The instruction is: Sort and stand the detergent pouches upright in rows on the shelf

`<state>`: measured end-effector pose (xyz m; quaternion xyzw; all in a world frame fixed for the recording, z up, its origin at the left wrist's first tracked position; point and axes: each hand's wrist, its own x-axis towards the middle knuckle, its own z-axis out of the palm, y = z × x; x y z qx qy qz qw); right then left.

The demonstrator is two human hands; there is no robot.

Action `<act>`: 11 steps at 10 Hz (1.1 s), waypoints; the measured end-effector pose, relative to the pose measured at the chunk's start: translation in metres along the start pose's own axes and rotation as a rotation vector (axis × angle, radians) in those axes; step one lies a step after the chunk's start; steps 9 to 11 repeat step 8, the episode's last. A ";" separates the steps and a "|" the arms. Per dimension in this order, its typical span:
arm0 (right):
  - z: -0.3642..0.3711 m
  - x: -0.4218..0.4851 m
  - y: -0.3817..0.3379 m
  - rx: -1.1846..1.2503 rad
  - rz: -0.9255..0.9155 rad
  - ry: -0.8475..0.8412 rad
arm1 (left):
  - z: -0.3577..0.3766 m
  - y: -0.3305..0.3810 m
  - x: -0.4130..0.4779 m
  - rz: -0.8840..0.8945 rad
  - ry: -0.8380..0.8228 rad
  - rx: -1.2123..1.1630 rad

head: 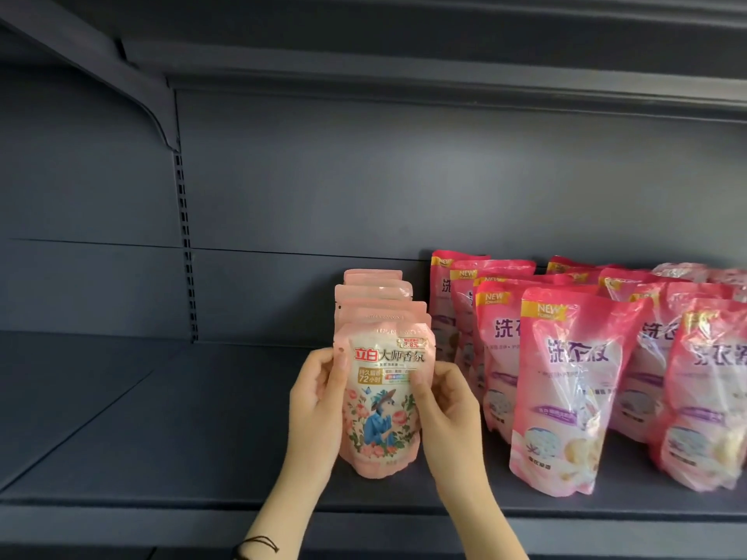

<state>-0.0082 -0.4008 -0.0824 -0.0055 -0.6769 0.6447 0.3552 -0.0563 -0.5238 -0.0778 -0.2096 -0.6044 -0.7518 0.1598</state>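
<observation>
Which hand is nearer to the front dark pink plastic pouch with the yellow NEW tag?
Right. The right hand is just left of the front dark pink pouch; the left hand is farther left, beyond the light pink floral pouch.

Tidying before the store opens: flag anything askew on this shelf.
Nothing is spilled or torn. The front dark pink pouch leans right instead of standing straight. The light pink row looks neat behind the floral pouch.

The front pale pouch (380, 398) hides all but the top edges of the pouches behind it (374, 284). The right edge of the picture cuts off the bright pink pouches (711, 390) there. Small print on every pouch is too blurred to read. Both forearms run out past the bottom edge.
</observation>
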 end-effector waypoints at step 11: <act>-0.055 -0.026 -0.024 -0.837 -0.033 -0.326 | -0.039 0.010 -0.034 -0.118 -0.226 0.843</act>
